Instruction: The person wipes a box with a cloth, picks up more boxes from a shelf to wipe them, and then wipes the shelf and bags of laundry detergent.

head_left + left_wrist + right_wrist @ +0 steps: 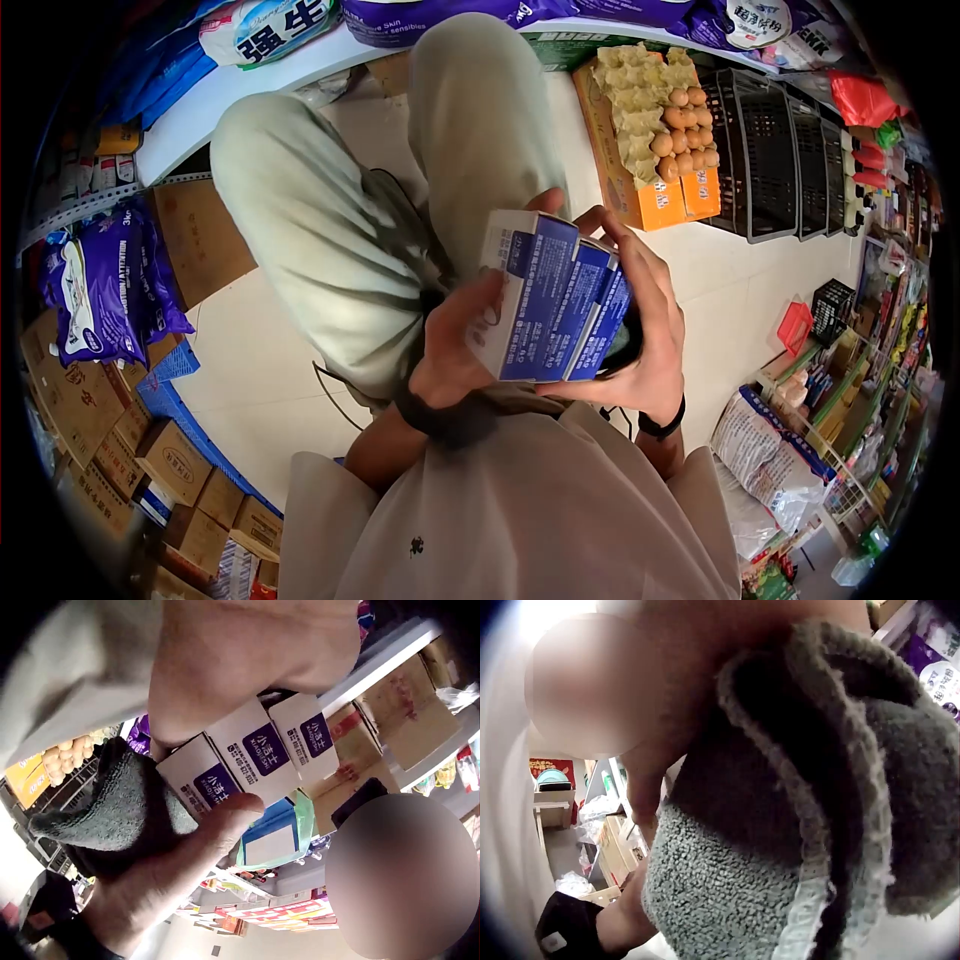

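In the head view a stack of small blue-purple and white boxes (555, 305) is held up in front of the seated person's lap. My left hand (452, 345) grips the stack from the left, thumb against a white face. From the right, my right hand (655, 325) curls round the far edge and underside. Three box ends with white and purple print (255, 754) face the left wrist camera, the right thumb pressing on one. A grey-green towel (142, 810) is bunched in the right palm, against the boxes; its thick folded edge fills much of the right wrist view.
An orange carton (690, 200) bearing brown eggs (685, 130) and egg trays stands ahead on the right, beside black crates (765, 150). Purple bags (115, 285) and brown cartons (175, 460) line the left. Stocked shelves (870, 400) run along the right.
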Tool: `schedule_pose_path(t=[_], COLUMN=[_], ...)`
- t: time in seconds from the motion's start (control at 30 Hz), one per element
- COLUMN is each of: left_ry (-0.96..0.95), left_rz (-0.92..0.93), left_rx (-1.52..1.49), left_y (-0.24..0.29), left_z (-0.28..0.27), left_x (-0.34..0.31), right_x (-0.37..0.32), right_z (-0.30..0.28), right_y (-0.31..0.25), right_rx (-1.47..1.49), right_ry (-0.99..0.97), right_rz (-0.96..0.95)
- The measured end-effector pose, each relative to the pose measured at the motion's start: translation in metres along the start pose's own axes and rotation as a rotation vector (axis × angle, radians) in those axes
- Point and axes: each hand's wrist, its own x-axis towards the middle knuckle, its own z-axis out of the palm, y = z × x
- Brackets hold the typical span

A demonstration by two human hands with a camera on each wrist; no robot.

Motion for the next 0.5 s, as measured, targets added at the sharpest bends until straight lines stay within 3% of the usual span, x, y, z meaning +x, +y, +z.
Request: schedule_pose_path(t=[0.13,0.33,0.5], left_ry=[0.041,0.053,0.172], left_rz=[-0.031,-0.149,0.047], left_rx=[0.302,0.348,0.944], left_y=[-0.005,0.004,0.0], left_z=[0.004,-0.008,-0.014], left_x=[0.002,0.0,0.004], right_x=[-0.005,-0.002,-0.01], right_z=[0.004,-0.009,-0.021], right_y=[-0.001,-0.001,0.012], right_rx=[-0.022,-0.093,-0.203], right_ry=[0.05,0.037,-0.023], right_rz=[0.041,-0.013,0.02])
